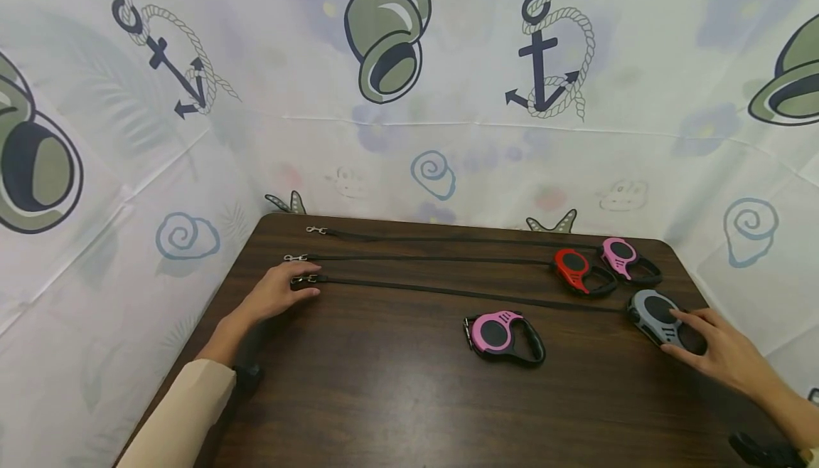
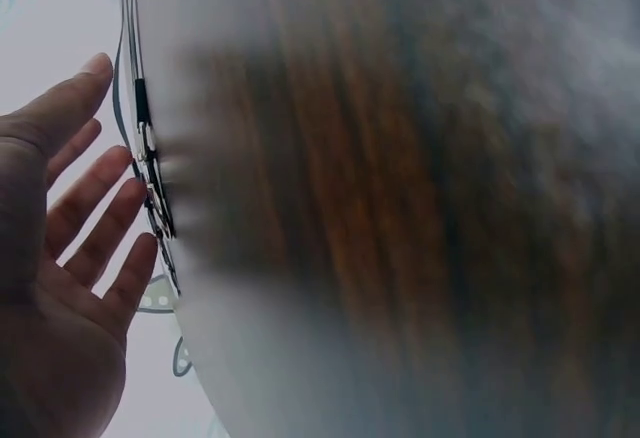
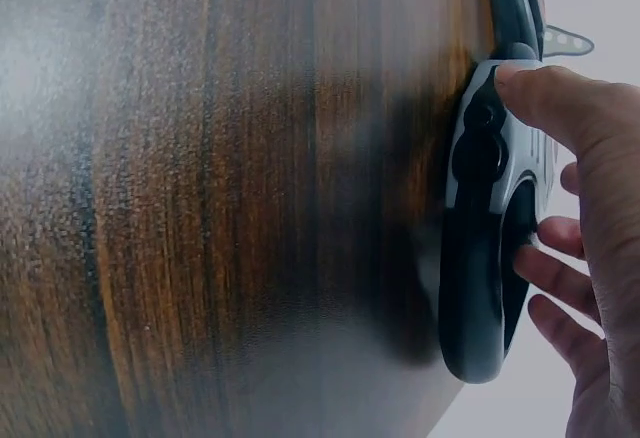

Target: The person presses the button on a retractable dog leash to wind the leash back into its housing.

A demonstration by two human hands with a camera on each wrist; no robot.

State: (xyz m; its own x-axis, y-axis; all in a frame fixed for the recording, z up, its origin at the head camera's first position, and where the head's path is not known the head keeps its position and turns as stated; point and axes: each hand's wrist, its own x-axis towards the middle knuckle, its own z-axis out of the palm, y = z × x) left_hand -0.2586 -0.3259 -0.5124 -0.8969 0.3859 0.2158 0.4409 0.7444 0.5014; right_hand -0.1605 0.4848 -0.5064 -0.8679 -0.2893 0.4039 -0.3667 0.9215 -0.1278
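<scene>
A grey retractable dog leash [image 1: 654, 315] lies at the right of the table, its black strap [image 1: 461, 292] drawn out leftward to a metal clip [image 1: 306, 279]. My right hand [image 1: 726, 354] holds the grey casing, with the thumb at its near side and a forefinger on top. In the right wrist view the thumb presses near the button, and the other fingers are loosely bent beside the black handle [image 3: 470, 298]. At the left, my left hand [image 1: 275, 291] is around the clip with fingers apart; the left wrist view shows them spread, holding nothing.
Behind the grey leash lie a red leash [image 1: 571, 263] and a pink leash [image 1: 618, 254], straps extended leftward to clips. Another pink leash [image 1: 494, 333], strap retracted, sits nearer on the brown table [image 1: 384, 397]. A patterned cloth [image 1: 473, 62] hangs behind and at the sides.
</scene>
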